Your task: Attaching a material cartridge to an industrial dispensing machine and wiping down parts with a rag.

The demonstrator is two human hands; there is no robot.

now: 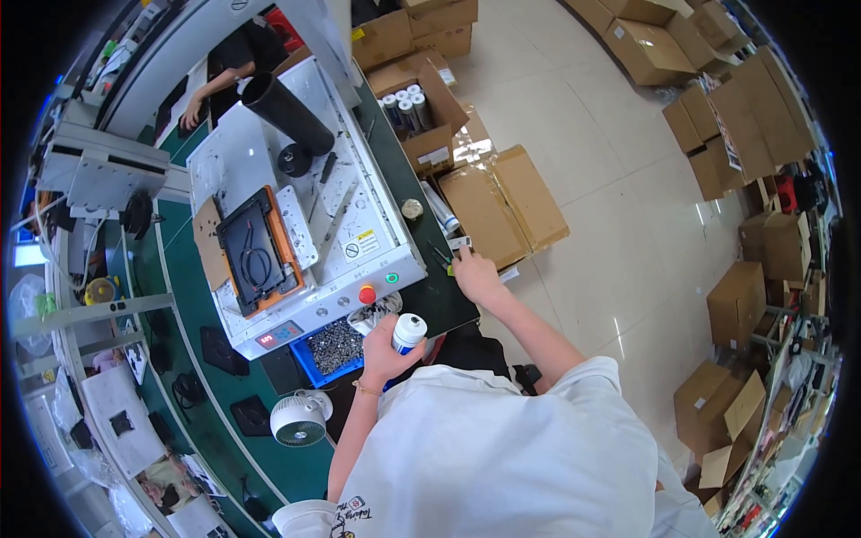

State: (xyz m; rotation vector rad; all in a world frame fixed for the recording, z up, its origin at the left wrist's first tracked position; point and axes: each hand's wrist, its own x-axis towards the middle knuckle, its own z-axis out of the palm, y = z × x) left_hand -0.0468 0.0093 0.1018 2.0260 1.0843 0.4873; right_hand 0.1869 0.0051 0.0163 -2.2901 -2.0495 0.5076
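My left hand (384,354), with a bracelet at the wrist, is wrapped round a white cartridge (410,330) with a blue label, its top end facing up. A crumpled whitish cloth or bag (375,310) lies just beyond that hand. Over the dark bench edge, my right hand (477,276) reaches out with its fingers closed at a small whitish piece (459,242); I cannot make out whether it is gripped or only touched. Thin tools (439,254) lie beside those fingers. Farther on, another white tube (439,208) rests along the open carton.
A white machine (368,242) with a red knob carries a black cylinder (291,117) and an orange-framed tray (256,255). Near it are a blue bin (305,366) of small metal parts and a fan (300,418). Cartons (502,202) stand right. Another person's arm (220,82) shows far left.
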